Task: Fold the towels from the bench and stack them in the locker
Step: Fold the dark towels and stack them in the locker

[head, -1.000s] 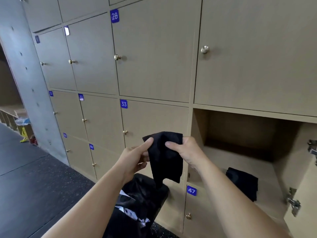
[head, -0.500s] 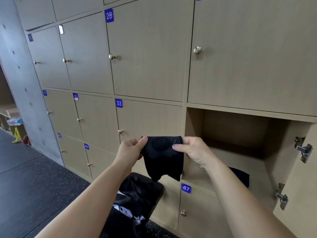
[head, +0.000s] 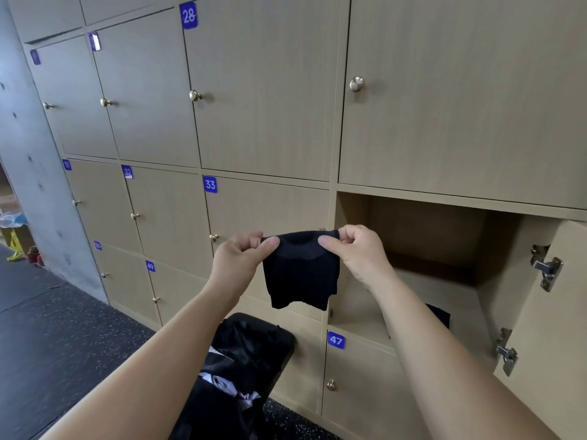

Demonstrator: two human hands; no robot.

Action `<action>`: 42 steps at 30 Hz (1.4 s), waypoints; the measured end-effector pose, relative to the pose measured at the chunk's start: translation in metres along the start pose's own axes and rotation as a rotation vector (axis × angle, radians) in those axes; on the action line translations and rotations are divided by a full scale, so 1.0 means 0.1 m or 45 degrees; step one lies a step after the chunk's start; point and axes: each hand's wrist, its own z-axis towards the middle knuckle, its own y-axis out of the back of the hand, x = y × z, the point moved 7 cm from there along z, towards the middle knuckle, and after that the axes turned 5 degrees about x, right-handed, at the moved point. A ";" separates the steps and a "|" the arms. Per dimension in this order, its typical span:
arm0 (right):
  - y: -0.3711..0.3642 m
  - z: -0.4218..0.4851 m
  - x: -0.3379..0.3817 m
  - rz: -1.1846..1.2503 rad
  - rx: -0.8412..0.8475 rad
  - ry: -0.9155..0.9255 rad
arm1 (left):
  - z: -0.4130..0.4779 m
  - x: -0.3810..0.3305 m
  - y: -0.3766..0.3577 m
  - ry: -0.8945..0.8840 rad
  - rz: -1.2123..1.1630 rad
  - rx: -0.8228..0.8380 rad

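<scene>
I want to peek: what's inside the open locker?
A dark towel lies on the floor of the open locker, mostly covered by the right forearm. Whatever else sits behind that arm cannot be seen.

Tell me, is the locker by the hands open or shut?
Open: the locker shows its inside, its door swung out rightward with hinges exposed.

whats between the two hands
In the head view, the black towel spans the gap, pinched at its top corners by the left hand and right hand.
</scene>
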 end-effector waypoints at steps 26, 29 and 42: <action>-0.06 0.10 -0.27 -0.002 0.049 -0.192 | 0.11 -0.05 -0.20 -0.072 0.084 0.057; -0.28 0.05 -0.13 -0.019 0.398 -0.159 | 0.12 -0.09 -0.29 -0.093 0.196 0.115; -0.17 -0.06 -0.21 0.261 0.249 -0.183 | -0.01 0.44 -0.40 0.334 -0.290 0.306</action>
